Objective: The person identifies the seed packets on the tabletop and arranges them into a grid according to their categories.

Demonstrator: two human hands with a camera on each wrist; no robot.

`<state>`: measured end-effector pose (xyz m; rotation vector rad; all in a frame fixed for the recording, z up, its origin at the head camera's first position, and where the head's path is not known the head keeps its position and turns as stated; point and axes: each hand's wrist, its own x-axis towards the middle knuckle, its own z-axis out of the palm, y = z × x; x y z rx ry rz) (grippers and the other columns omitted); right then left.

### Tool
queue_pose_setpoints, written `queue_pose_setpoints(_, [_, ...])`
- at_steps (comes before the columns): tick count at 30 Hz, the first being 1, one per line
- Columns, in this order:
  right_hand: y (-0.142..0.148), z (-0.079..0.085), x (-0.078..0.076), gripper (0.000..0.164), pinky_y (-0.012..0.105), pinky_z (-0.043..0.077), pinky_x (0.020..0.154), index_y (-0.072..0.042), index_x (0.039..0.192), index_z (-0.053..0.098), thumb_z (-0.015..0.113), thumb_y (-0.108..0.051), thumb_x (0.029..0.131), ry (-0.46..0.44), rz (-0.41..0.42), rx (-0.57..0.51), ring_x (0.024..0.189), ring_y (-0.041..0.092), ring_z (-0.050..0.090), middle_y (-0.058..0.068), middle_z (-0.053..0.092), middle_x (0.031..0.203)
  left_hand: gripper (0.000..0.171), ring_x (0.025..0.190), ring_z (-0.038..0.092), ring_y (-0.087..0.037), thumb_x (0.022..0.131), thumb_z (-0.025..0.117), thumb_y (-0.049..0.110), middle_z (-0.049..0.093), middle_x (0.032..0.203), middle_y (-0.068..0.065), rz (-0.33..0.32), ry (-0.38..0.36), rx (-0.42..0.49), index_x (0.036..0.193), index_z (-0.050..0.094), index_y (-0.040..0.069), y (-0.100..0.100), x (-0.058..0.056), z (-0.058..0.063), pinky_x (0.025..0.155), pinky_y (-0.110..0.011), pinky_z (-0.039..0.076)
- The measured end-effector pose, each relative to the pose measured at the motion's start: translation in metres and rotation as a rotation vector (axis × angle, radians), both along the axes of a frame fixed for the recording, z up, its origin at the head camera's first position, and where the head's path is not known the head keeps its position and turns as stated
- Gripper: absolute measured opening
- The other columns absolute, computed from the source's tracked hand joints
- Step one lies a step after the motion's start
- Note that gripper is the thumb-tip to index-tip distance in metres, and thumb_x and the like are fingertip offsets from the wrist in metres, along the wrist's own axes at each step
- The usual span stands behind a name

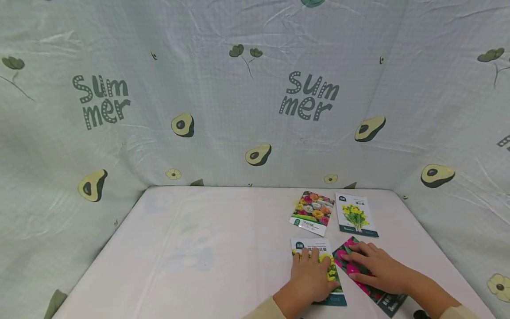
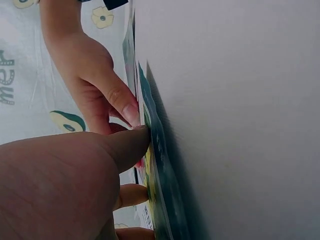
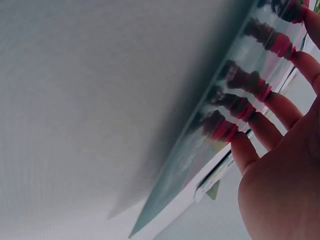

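Observation:
My left hand (image 1: 311, 277) rests on a seed packet (image 1: 334, 299) with yellow flowers and a dark green bottom band, its fingers spread over the picture. My right hand (image 1: 380, 268) touches a second packet (image 1: 390, 303), which shows pink flowers and lies slanted to the right of the first. In the right wrist view the spread fingertips (image 3: 274, 102) press on the glossy face of this packet. The left wrist view shows the left thumb (image 2: 135, 142) on the yellow-flower packet near its bottom band. Parts of both pictures are hidden under the hands.
Beyond the hands lie a packet (image 1: 312, 212) with many-coloured flowers, tilted, and a white packet (image 1: 357, 216) with a yellow bunch. All are on the right half of the white table (image 1: 207, 257). A printed curtain (image 1: 223, 97) surrounds the table's back and sides.

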<state>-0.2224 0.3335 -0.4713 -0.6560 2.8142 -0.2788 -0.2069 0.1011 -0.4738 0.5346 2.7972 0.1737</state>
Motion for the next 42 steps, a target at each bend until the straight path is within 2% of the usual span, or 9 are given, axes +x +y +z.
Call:
queue_pose_setpoints(6, [-0.0015,0.0028,-0.0006,0.055,0.072,0.044,0.098,-0.038,0.138,0.062,0.066,-0.064,0.090,-0.017,-0.014,0.003,0.125,0.035,0.049,0.007,0.050,0.141,0.060,0.143,0.040,-0.020,0.086,0.061,0.075,0.045,0.152,0.013,0.022,-0.010,-0.002,0.140,0.052,0.050,-0.0010,-0.0031,-0.0020,0.119,-0.048,0.034])
queue_pose_setpoints(19, [-0.0022,-0.0027,-0.0002,0.053,0.071,0.046,0.098,-0.039,0.138,0.062,0.067,-0.063,0.090,-0.039,-0.041,-0.011,0.127,0.033,0.048,0.005,0.051,0.138,0.059,0.142,0.040,-0.021,0.086,0.063,0.074,0.045,0.151,0.012,0.016,-0.010,0.030,0.139,0.052,0.052,-0.0057,-0.0018,-0.0027,0.120,-0.048,0.032])
queue_pose_setpoints(26, [-0.0032,-0.0015,0.0005,0.054,0.072,0.044,0.099,-0.037,0.139,0.062,0.066,-0.062,0.091,-0.036,-0.034,-0.019,0.129,0.035,0.048,0.006,0.050,0.141,0.061,0.142,0.040,-0.023,0.085,0.062,0.075,0.045,0.151,0.010,0.001,0.007,0.033,0.141,0.050,0.052,-0.0063,-0.0041,-0.0035,0.118,-0.049,0.033])
queue_pose_setpoints(34, [-0.0036,0.0002,-0.0008,0.053,0.073,0.043,0.098,-0.035,0.139,0.062,0.068,-0.059,0.092,-0.041,-0.027,-0.024,0.128,0.037,0.049,0.008,0.050,0.141,0.061,0.141,0.040,-0.022,0.083,0.063,0.076,0.046,0.149,0.011,0.017,0.004,0.031,0.139,0.051,0.054,-0.0070,-0.0045,-0.0045,0.117,-0.048,0.035])
queue_pose_setpoints(42, [-0.0019,-0.0030,-0.0033,0.053,0.072,0.043,0.099,-0.038,0.138,0.062,0.068,-0.061,0.091,-0.043,-0.033,-0.023,0.128,0.035,0.048,0.006,0.050,0.140,0.062,0.139,0.041,-0.021,0.082,0.065,0.076,0.046,0.146,0.011,0.024,-0.008,0.024,0.139,0.051,0.054,-0.0098,-0.0055,-0.0069,0.115,-0.048,0.036])
